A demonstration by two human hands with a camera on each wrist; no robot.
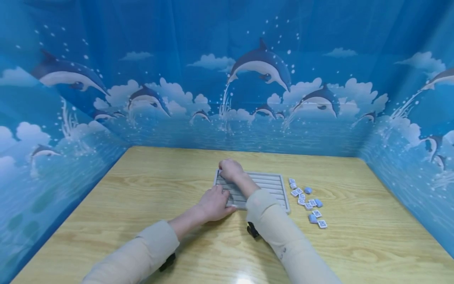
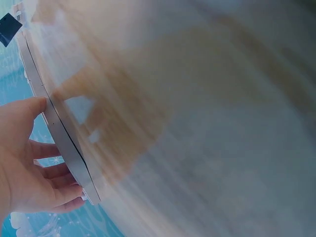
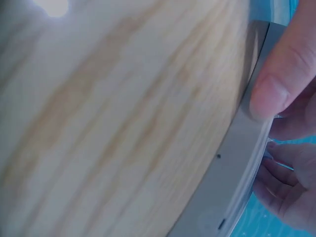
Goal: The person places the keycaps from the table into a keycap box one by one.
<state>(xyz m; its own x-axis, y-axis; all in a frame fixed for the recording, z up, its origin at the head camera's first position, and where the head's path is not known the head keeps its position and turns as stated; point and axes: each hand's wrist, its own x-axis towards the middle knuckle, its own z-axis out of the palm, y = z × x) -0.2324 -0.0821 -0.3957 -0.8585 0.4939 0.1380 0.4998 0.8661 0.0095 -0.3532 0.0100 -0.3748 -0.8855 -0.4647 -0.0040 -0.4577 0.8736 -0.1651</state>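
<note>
"Thumb and fingers of the left hand [image 1: 213,203] gripped a grey ribbed tray [image 1: 267,181] at its near left corner."

"And the right hand [image 1: 232,170]?"

"It reached across the ribs and held the far left corner, thumb against the outer wall, fingers curled at the edge. Whether those fingertips also pinned something small could not be told."

"What did good handling seem to call for?"

"A firm brace from the left, in this reporter's judgement, and light, even pressure from the right, so that the tray did not skid or tip. The crossing right sleeve [image 1: 283,232] was best lifted clear of the ribs."

"Where was this?"

"The tray lay near the middle of a wood-grain tabletop [image 1: 159,177]. Small square tiles [image 1: 302,196], white-faced or showing blue, lay scattered near its right end, before a dolphin-print backdrop [image 1: 195,31]."
</note>
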